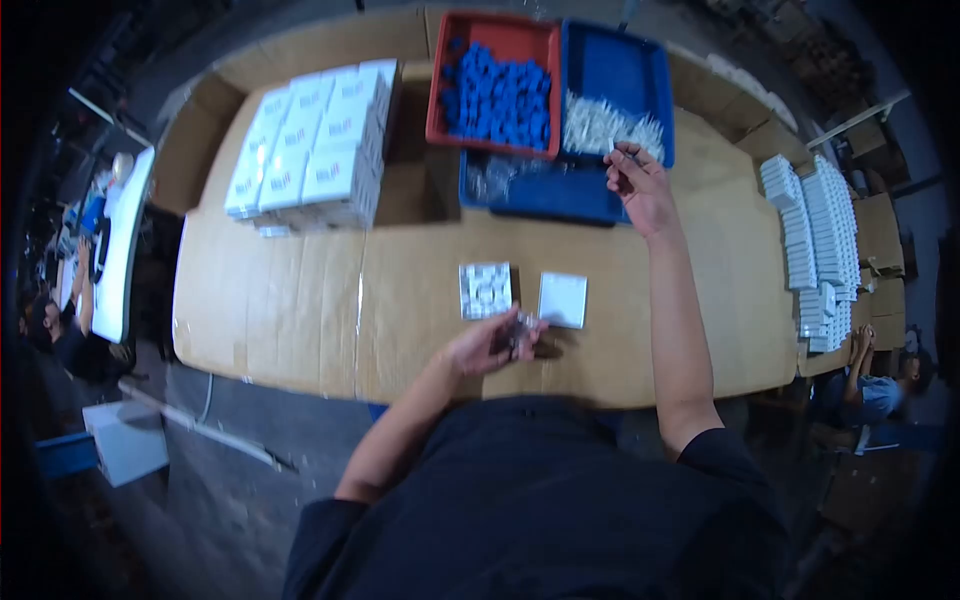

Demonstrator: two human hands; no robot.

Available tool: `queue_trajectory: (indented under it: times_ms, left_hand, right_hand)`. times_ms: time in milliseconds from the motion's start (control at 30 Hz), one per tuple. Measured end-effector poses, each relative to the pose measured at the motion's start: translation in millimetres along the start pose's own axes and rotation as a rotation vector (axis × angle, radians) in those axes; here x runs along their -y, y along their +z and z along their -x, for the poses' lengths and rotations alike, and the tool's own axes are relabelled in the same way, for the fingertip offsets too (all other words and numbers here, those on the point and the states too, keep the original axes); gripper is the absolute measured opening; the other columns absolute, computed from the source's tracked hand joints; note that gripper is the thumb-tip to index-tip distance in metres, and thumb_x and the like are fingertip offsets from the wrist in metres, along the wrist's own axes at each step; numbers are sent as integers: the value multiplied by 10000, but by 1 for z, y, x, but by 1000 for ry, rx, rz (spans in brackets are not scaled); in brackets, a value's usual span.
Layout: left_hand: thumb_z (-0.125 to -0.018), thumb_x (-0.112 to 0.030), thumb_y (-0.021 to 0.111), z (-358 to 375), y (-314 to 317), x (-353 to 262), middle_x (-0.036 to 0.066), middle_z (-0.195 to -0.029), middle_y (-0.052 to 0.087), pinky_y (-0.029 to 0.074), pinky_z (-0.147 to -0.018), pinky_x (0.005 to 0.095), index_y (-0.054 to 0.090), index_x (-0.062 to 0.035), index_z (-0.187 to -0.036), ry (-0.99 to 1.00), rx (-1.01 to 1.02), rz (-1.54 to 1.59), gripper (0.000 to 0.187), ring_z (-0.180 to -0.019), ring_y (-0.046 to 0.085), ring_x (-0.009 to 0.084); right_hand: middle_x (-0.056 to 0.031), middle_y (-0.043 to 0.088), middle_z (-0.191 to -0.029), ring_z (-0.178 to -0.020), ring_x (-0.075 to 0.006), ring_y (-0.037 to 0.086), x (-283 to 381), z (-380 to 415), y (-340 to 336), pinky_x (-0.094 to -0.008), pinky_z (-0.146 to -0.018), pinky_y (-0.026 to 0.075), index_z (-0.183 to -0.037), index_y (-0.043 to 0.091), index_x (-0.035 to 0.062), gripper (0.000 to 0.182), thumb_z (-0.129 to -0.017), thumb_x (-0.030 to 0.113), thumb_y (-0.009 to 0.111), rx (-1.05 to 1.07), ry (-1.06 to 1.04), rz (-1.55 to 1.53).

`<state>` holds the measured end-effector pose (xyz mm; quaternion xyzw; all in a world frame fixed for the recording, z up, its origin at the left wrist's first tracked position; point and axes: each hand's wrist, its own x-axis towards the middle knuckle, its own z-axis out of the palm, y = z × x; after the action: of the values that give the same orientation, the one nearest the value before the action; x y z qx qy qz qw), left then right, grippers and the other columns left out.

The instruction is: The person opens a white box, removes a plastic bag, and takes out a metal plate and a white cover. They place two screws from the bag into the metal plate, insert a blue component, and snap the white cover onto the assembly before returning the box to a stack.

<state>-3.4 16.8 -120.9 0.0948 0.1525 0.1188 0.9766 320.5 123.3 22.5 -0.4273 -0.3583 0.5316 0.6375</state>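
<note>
Closest to me, past my dark shirt, my left hand [492,343] sits at the near edge of the cardboard-covered table [300,300], fingers curled around a small clear part [521,335] that I grip loosely; what exactly it is I cannot tell. Just beyond that hand lie two small squares side by side: an open box with a grid of compartments [486,289] and a plain white lid [562,299], slightly apart from each other. My right hand [640,185] is stretched toward the far edge, thumb and forefinger pinching a small white piece [613,150] over the blue tray [620,70], where a heap of white pieces [605,125] lies. Beside it the red tray [500,30] holds blue caps [497,95]. White cartons [315,145] are stacked at the far left corner.
</note>
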Motion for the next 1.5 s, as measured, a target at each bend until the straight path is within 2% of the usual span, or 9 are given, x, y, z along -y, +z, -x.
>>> queue_trajectory:
  times_ms: [133,300,467,633,733,933,1133,1333,1500]
  left_hand:
    - [-1123,-455,390,-1,4,-7,97,-1041,695,606,-859,341,572,72,-1346,49,16,0,601,-923,691,194]
    - [-1117,-486,388,0,9,-7,101,-1021,690,589,-906,365,580,79,-1356,46,0,1,643,-939,677,206]
    - [-1126,-404,426,-3,5,-5,117,-1047,684,597,-853,382,599,-24,-1251,45,6,34,437,-896,667,196]
    - [-1124,-389,442,-3,1,-3,107,-1047,689,590,-859,371,604,-36,-1236,89,28,-40,404,-882,664,179]
    - [-1119,-387,460,-2,1,-2,100,-1054,696,587,-868,365,604,-42,-1244,101,19,-47,394,-880,663,171]
    - [-1104,-385,503,-1,-2,-1,100,-1065,704,572,-890,377,613,-55,-1246,98,29,-48,376,-889,650,170]
    - [-1091,-375,532,-2,-8,1,106,-1078,701,550,-908,393,625,-62,-1216,84,37,-64,351,-917,641,187]
    - [-1086,-375,544,-3,-11,3,102,-1051,710,544,-903,388,638,-50,-1205,93,34,-57,359,-910,645,190]
    - [-1090,-398,528,-1,-5,2,98,-1037,715,580,-885,352,654,-35,-1203,105,31,-60,400,-863,663,162]
  right_hand:
    - [-40,693,-932,-760,-61,594,-39,74,5,-230,-681,478,-1116,701,7,175,-942,19,709,166,171,310]
    - [-19,695,-936,-836,-76,631,-69,150,35,-229,-742,496,-1125,736,-2,177,-954,16,695,195,383,486]
    - [-35,708,-941,-863,-105,670,-78,159,45,-243,-769,521,-1152,737,-14,201,-958,19,696,285,383,532]
    - [-43,698,-863,-835,-112,691,-71,143,56,-254,-741,521,-1075,755,-13,147,-944,34,707,457,358,627]
    - [-15,680,-921,-768,-75,599,-67,137,64,-239,-682,462,-1019,760,6,115,-905,24,752,389,507,685]
    - [16,614,-888,-784,-78,538,-63,124,71,-266,-704,434,-953,753,33,117,-846,44,796,573,378,893]
    - [-15,626,-946,-859,-116,591,-73,128,68,-268,-758,463,-943,747,17,127,-825,9,791,566,386,876]
    - [-55,690,-1056,-905,-159,644,-82,134,66,-295,-828,517,-948,753,-16,111,-854,41,763,575,257,788]
    - [-81,696,-1113,-947,-147,663,-69,136,68,-293,-848,528,-1012,758,-23,141,-948,85,692,656,332,780]
